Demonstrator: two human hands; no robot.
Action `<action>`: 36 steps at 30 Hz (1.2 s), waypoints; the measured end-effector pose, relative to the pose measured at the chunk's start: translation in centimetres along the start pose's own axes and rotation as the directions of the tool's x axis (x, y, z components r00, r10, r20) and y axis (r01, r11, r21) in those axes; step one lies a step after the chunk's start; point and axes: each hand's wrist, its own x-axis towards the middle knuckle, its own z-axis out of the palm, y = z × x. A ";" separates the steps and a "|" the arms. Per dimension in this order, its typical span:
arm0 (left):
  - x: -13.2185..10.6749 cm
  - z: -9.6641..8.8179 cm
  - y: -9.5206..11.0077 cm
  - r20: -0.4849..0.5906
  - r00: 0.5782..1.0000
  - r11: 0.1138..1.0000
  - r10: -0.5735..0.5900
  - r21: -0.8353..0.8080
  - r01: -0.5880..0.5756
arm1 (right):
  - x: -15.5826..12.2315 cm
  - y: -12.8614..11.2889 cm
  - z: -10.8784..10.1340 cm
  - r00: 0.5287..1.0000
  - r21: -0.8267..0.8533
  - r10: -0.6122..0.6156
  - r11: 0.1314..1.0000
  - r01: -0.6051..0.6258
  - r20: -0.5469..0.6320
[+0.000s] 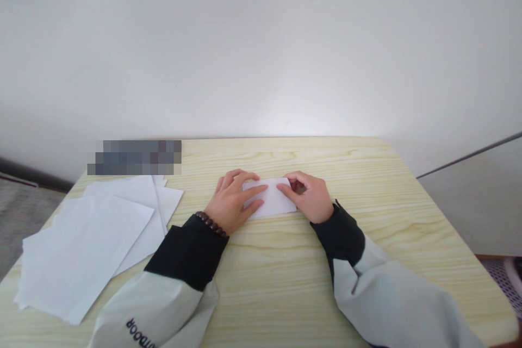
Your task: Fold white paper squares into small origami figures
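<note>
Right grip [310, 196]: narrow; we pinch the right end of a white paper piece [271, 204], thumb on top.
Left grip [233, 200]: fingers spread, resting over its left end.
Paper piece: between our two grips, on the wood-grained surface [408, 244]; we judge it light, pliable, easy to crease or tear, best held by its edges.
Loose white sheets [89, 250]: overlapping, at our left.
Pixelated patch [136, 157]: behind the sheets; its content we cannot tell.
</note>
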 end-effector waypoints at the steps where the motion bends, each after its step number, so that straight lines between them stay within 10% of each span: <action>1: 0.0 0.1 0.0 0.011 1.000 1.000 0.007 0.012 -0.007 | 0.0 0.0 0.0 1.000 -0.038 -0.026 0.999 0.025 -0.015; 13: -0.3 0.3 0.8 0.002 1.000 0.988 -0.008 0.153 0.008 | -0.3 0.8 -0.9 0.869 -0.070 -0.467 0.873 0.483 0.165; 36: -0.3 0.1 0.9 0.028 0.999 0.992 -0.016 0.126 0.012 | 0.6 3.0 -2.3 0.713 -0.024 -0.596 0.760 0.649 0.369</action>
